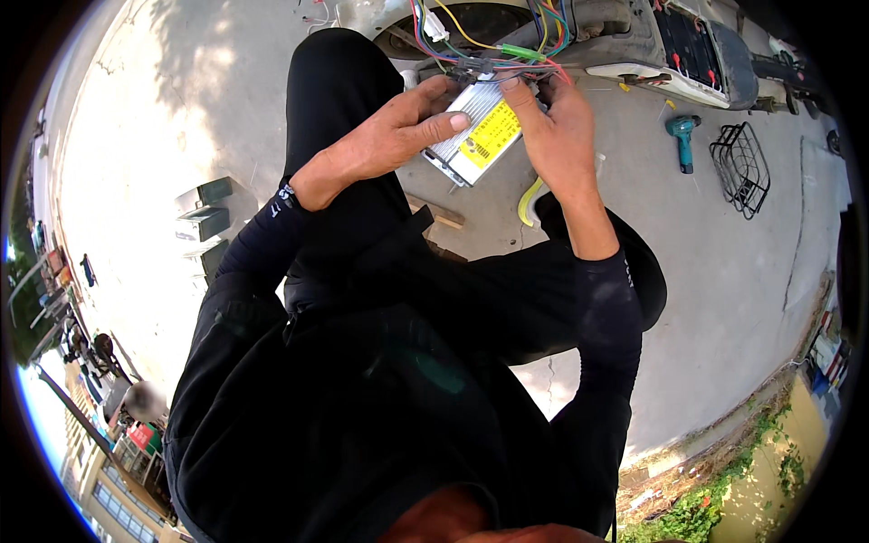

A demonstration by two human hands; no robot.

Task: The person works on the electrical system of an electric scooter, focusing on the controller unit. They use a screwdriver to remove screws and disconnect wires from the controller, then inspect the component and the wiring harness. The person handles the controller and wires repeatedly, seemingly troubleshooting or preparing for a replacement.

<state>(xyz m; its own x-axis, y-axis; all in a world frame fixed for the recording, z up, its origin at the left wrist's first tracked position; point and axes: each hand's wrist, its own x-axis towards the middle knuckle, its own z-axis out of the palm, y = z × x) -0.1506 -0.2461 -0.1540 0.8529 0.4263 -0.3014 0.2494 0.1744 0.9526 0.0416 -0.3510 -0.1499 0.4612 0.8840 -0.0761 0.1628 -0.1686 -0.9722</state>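
Between my two hands is a silver, ribbed metal controller box (453,157) with a yellow printed label, tilted over my knees. My left hand (389,131) grips its left side, thumb on the top face and fingers tucked behind. At the upper right edge my right hand (554,127) closes on the same box, its thumb near the wire end; its other fingers are partly hidden. A bundle of coloured wires (507,50) with plugs runs from the box's far end toward the vehicle. One green connector (522,53) lies just above my right thumb.
Ahead stands a scooter-like vehicle (625,41) with an exposed battery (686,45). On the concrete to the right lie a teal cordless drill (683,142) and a black wire basket (740,169). An open green metal toolbox (210,220) sits at left. A wooden strip (436,211) lies below the box.
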